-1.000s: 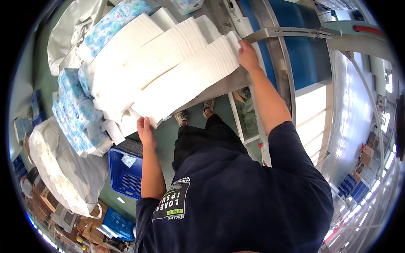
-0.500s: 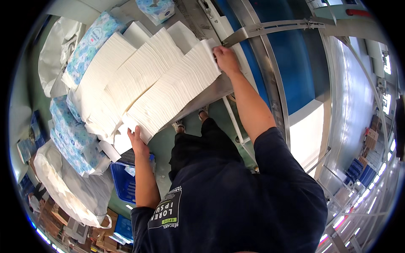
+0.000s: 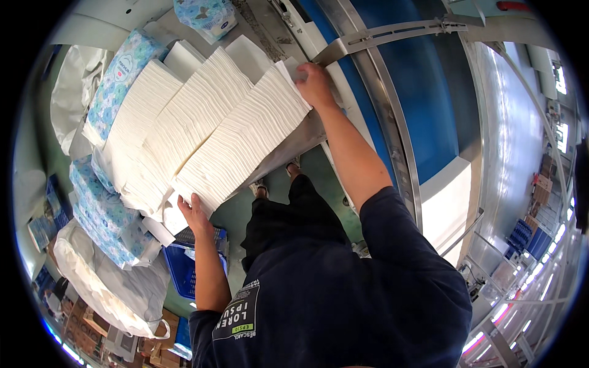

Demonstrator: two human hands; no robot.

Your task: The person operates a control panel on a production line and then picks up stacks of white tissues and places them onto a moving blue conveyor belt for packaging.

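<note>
Long rows of upright white folded paper tissues (image 3: 242, 132) lie side by side on a metal table. At the right end of the nearest row is my right hand (image 3: 316, 86), its bent fingers a little apart and blurred, beside the last sheets. My left hand (image 3: 196, 216) touches the row's lower left end with its fingers spread. Neither hand is wrapped round the tissues. A blue floral tissue pack (image 3: 126, 73) lies along the far left row, and more floral packs (image 3: 107, 205) are piled to the left.
A blue conveyor belt (image 3: 423, 104) with metal rails runs along my right. Another floral pack (image 3: 205, 17) sits at the table's far side. Near my left forearm stand a blue plastic basket (image 3: 184, 276) and a large white sack (image 3: 110, 276). A second white bag (image 3: 76, 92) hangs at the left.
My right hand has shifted slightly left and its fingers have loosened at the row's end. My left hand has dropped slightly, fingers still spread. The whole view has shifted a little.
</note>
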